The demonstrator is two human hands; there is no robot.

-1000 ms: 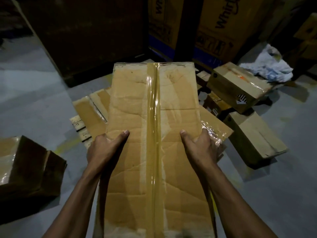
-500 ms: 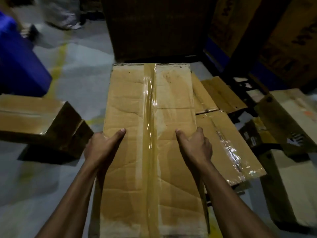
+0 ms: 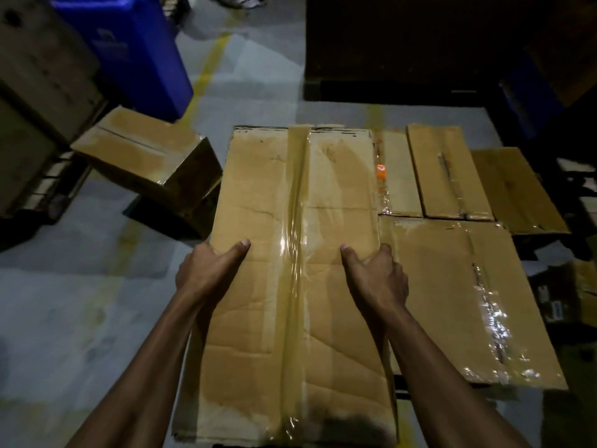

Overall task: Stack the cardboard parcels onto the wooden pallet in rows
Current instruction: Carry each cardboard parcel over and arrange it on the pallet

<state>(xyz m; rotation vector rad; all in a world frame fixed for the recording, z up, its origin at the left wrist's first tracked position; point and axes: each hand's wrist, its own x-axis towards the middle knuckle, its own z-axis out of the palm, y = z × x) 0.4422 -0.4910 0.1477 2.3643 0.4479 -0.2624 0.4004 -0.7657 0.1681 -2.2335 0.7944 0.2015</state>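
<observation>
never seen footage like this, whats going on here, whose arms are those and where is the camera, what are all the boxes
There is no machine here. The camera sits on a person's head and looks forward and down, so the two bare arms are that person's own.

The left hand and right hand grip the long sides of a long taped parcel, thumbs on top, fingers curled over its edges.

To its right lie flat parcels in rows, side by side; the pallet under them can hardly be seen.

On the grey floor to the left a loose box sits tilted, with a blue bin behind it. The room is dim, so the far background is hard to make out.
</observation>
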